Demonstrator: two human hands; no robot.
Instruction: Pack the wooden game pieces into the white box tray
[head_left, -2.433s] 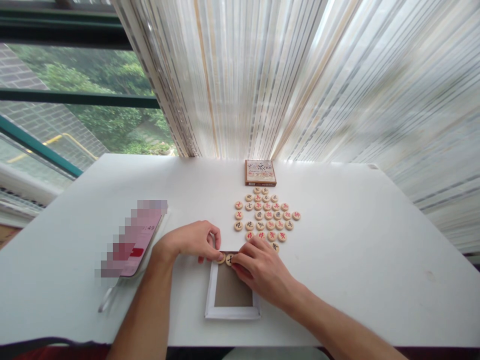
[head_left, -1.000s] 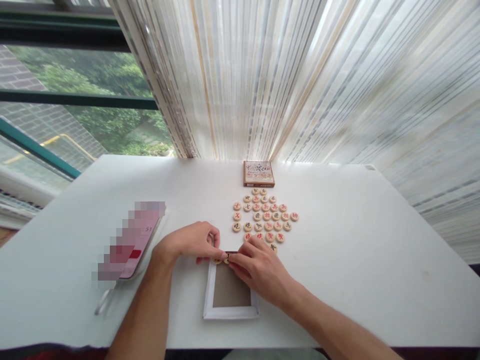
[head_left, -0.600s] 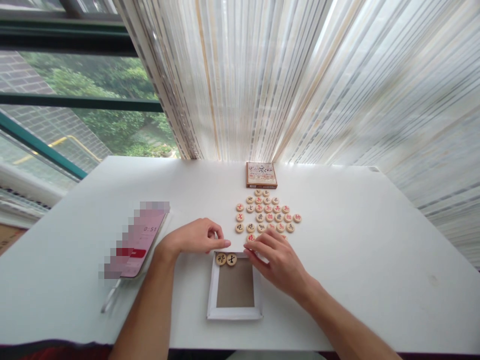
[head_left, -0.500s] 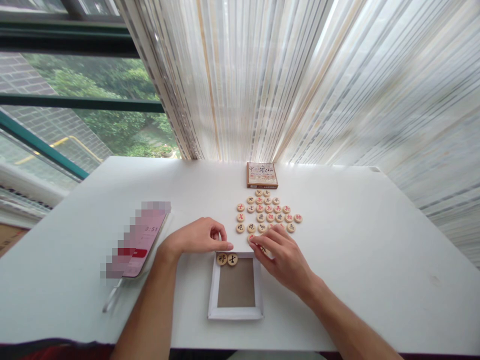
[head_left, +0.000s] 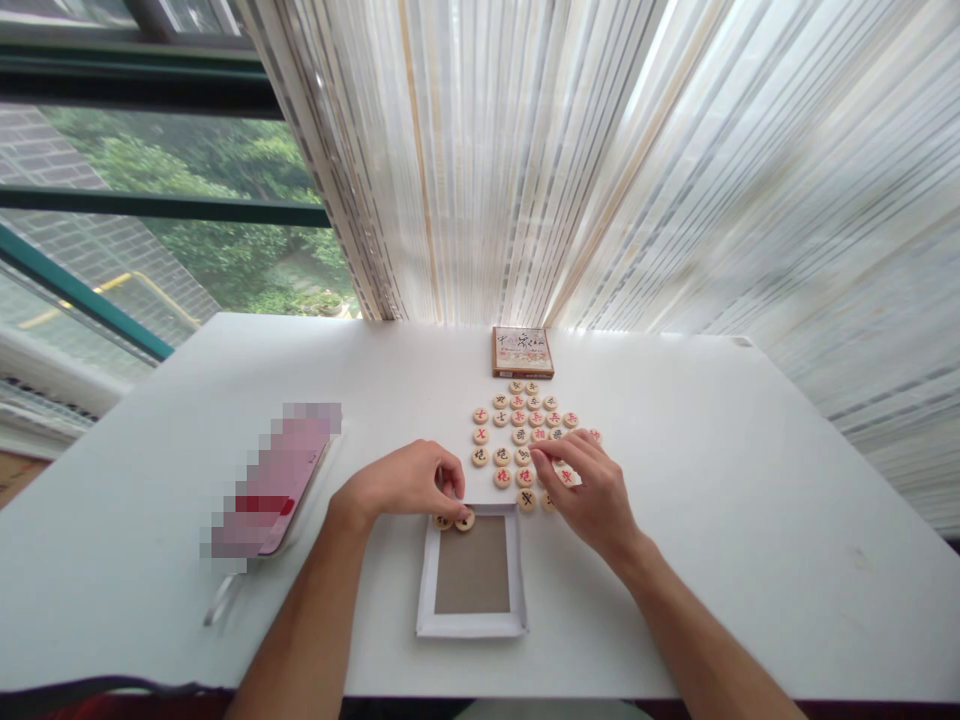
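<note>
My left hand (head_left: 421, 482) is at the top left corner of a shallow white box tray (head_left: 427, 585). Its fingers are curled, with the thumb tip on a round wooden Chinese chess piece (head_left: 466, 522) inside the tray. Beside that piece lies another black-marked piece (head_left: 442, 522), partly covered by the thumb. My right hand (head_left: 589, 490) reaches over the loose pieces, thumb and fingertips drawn together by a black-marked piece (head_left: 523, 456). Whatever lies between those fingertips is hidden. Two red pieces, one of them the cannon piece (head_left: 502, 478), lie left of the right hand.
Several more red and black pieces (head_left: 517, 403) spread in rows beyond the tray. Behind them is a Chinese chess box (head_left: 523, 352). A phone (head_left: 281, 485), partly pixelated, stands at the left of the white table (head_left: 712, 450). Striped curtains (head_left: 465, 150) hang at the far edge.
My left hand has moved slightly right and down, its thumb now over a piece in the tray. My right hand has shifted right, uncovering the red pieces, which stay on the table.
</note>
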